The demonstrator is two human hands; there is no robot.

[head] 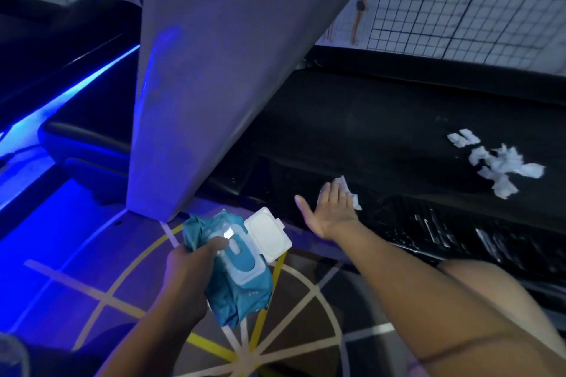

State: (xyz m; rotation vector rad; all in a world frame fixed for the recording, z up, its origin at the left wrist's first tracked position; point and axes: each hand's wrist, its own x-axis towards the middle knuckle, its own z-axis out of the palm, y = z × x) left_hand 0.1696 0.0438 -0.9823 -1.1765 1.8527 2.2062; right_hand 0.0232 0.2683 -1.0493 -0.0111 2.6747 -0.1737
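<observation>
**A:** Pack status?
**B:** Wipes pack (242, 285) is in the left hand (186, 272), just in front of the pillar (214, 70) base and above the carpet (306, 330). Fingers are curled round its left edge, thumb on top by the opening. Firm grasp.
**A:** What's in it?
**B:** Lid (268, 234) is flipped fully open, flap out to the right of the pillar base. There's glare on the opening, so I can't tell if a sheet sits in it.
**A:** Orientation?
**B:** Long axis runs near to far, far end aimed at the pillar base. Top face is up.
**A:** Look?
**B:** Soft teal film, crumpled and saggy. White rigid frame round the opening, and the lid is white too.
**A:** Other hand?
**B:** Right hand (330, 211) is right of the pillar base, palm down with straight fingers, not clenched. It presses a white wipe (349, 193) flat on the black surface (367, 131). The wipe sticks out past the fingertips.
**A:** Further out?
**B:** Crumpled wipes (502, 162) lie on the same surface, well right of the pillar and apart from the hand.
</observation>
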